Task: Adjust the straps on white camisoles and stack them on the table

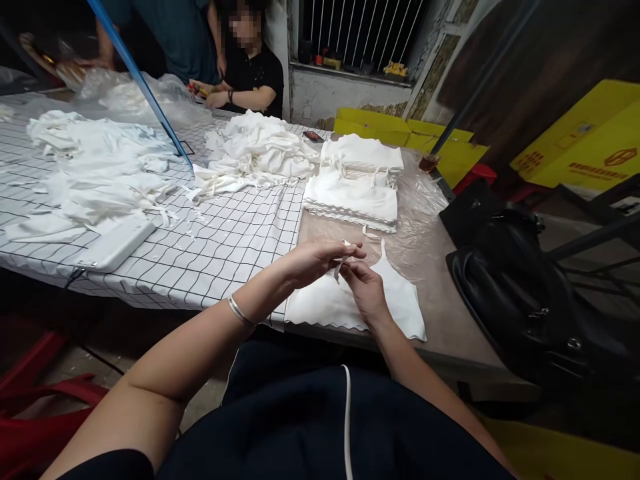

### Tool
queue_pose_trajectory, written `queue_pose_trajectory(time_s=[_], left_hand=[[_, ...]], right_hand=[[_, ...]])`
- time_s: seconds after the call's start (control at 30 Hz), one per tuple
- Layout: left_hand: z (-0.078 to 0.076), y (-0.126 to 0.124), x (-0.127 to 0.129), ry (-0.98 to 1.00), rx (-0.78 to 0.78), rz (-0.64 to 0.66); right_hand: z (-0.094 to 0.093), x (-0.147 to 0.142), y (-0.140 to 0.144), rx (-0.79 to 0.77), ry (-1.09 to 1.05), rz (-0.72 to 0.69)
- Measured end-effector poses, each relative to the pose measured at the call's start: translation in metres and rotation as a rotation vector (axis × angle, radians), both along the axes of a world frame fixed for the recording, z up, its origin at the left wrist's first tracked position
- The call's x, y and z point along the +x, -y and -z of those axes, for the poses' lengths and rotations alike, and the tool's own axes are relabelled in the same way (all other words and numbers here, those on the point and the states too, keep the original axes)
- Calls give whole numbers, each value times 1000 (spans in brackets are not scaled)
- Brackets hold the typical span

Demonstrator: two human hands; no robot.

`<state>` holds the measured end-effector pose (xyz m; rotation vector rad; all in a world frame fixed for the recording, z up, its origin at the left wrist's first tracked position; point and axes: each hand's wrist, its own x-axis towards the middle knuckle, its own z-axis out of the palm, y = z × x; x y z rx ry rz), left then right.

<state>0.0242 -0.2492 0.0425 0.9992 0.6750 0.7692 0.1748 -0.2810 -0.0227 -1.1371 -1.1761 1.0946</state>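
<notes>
Both hands, left hand (320,257) and right hand (367,288), fingers pinched on 1 thin strap (343,264) of white garment (345,303) lying flat at bench (440,320) near edge, just before folded stack (356,190); likely light, limp, best gripped by strap.

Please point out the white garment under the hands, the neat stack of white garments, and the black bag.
White garment (320,303), head view, on its flat left half.
Stack of white garments (353,193), head view, on its top layer.
Black bag (525,300), head view, on its side.
</notes>
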Motion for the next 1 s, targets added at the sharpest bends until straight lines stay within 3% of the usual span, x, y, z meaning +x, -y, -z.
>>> queue_pose_trajectory(time_s=[0.07, 0.13, 0.23, 0.33, 0.53, 1.0], left_hand=[[-3, 1, -1, -86, 54, -15], [-2, 1, -1, -137, 72, -20], [6, -3, 0, -124, 19, 17], [14, -10, -1, -50, -76, 30], [16, -28, -9, 7, -190, -56], [17, -53, -6, 13, -236, -142]], right_hand=[[0, 1, -2, 66, 30, 33], [-5, 3, -5, 68, -2, -36], [-13, 4, -11, -5, -59, -225], [-18, 8, -13, -79, -52, -329], [-18, 25, -4, -260, 62, -526], [-13, 29, 1, -432, 34, -479]])
